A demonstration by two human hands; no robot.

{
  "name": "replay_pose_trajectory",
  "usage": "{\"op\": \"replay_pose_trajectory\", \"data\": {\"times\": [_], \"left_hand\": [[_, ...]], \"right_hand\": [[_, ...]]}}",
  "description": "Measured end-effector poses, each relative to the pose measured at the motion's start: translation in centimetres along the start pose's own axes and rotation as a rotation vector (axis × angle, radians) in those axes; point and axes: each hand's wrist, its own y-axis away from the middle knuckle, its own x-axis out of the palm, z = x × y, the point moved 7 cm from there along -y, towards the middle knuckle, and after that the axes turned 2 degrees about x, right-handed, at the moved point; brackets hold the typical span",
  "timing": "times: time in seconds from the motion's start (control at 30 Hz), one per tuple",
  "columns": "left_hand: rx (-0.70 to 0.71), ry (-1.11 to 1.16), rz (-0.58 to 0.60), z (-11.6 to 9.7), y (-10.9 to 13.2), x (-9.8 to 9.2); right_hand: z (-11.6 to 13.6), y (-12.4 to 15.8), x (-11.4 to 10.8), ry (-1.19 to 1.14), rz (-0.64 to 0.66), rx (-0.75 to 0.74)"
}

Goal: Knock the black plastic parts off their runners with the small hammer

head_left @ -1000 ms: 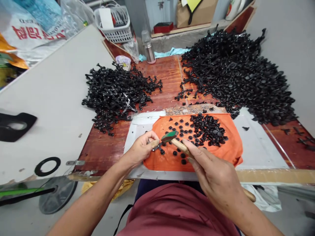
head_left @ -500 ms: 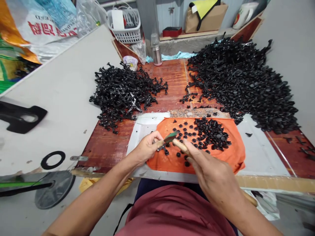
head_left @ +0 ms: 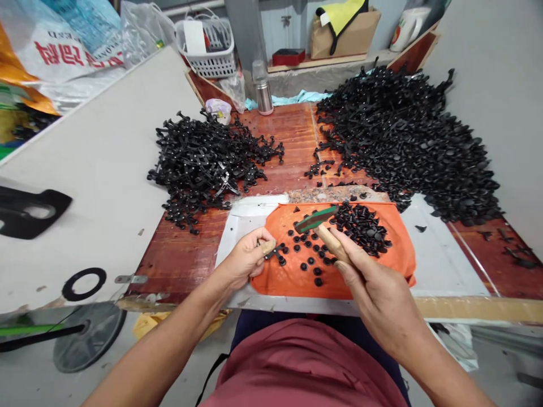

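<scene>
My right hand (head_left: 377,294) is closed round the wooden handle of a small hammer (head_left: 324,229); its green head is raised above the orange cloth (head_left: 394,257). My left hand (head_left: 246,257) pinches a small black plastic piece (head_left: 274,252) at the left edge of that cloth. Loose black caps (head_left: 360,223) are scattered and heaped on the cloth.
A heap of black plastic sprues (head_left: 203,161) lies at back left on the red wooden table (head_left: 292,135), a much bigger heap (head_left: 407,135) at back right. A steel flask (head_left: 263,90) and white basket (head_left: 207,45) stand behind. A white board (head_left: 93,169) flanks the left.
The hammer has lifted up and to the right, away from the black piece that my left hand still pinches. The camera view has shifted slightly.
</scene>
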Motion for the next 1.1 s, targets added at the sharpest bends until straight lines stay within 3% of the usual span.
{"op": "replay_pose_trajectory", "data": {"times": [0.4,0.67,1.1], "left_hand": [[-0.026,0.036,0.012,-0.2,0.5,0.5],[0.007,-0.036,-0.027,0.0,0.4,0.4],[0.036,-0.089,-0.042,-0.1,0.3,0.5]], "right_hand": [[-4.2,2.7,0.2,-0.085,-0.066,0.148],[-3.6,2.8,0.4,-0.071,-0.038,0.151],[-0.9,0.9,0.7,0.220,0.064,0.026]]}}
